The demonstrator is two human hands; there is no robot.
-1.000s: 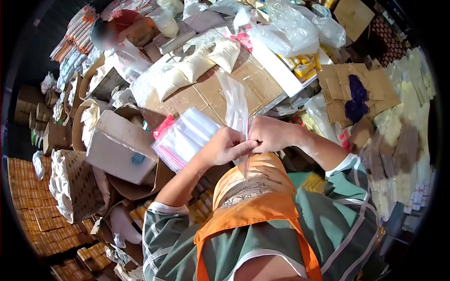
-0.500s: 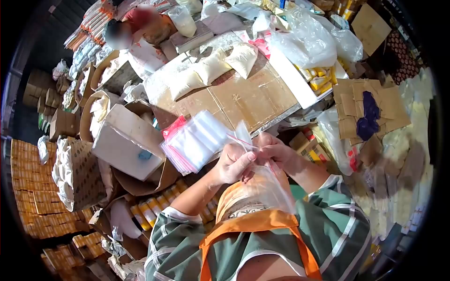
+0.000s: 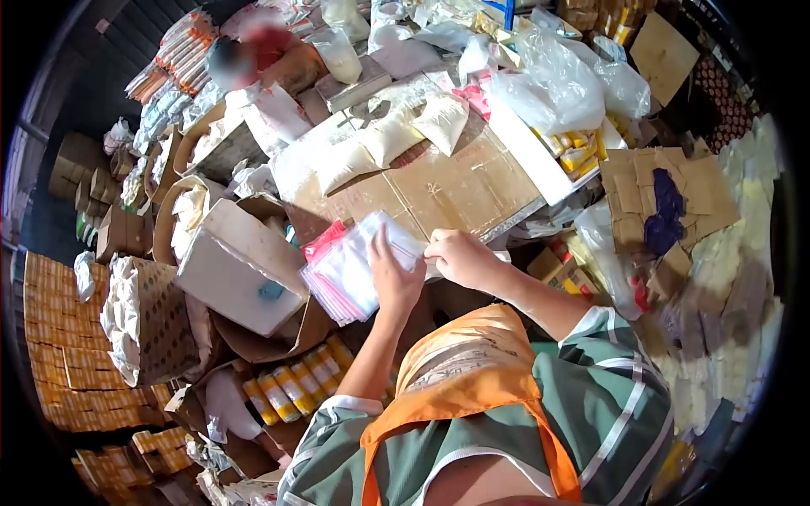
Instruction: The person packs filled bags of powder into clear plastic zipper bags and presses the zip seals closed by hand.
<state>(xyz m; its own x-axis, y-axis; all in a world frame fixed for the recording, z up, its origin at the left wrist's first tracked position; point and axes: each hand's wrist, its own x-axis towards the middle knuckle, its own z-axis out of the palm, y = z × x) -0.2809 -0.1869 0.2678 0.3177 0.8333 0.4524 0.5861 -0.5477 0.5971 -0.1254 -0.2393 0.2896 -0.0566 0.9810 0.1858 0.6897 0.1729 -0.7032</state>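
Observation:
A stack of clear zip bags (image 3: 342, 282) with pink-red edges lies at the near side of the cardboard-covered table (image 3: 447, 194). On the right part of this stack rests my left hand (image 3: 396, 274), open, its fingers stretched along the plastic and its thumb apart. Close beside it my right hand (image 3: 462, 260) is closed in a pinch at the right edge of a clear plastic bag; its fingertips partly hide the grip. Farther back on the cardboard sit three filled bags of pale powder (image 3: 346, 164), side by side.
A white foam box (image 3: 232, 270) stands to the left, with yellow packets (image 3: 291, 388) below it. Yellow packets (image 3: 578, 156) also fill a white tray at the right. Another person (image 3: 270, 55) is at the back left. Cardboard (image 3: 629, 198) with purple plastic lies right.
Both hands have moved away from my chest toward the bag stack. The loose clear bag that hung between them is no longer in front of my apron. My left hand has opened onto the stack.

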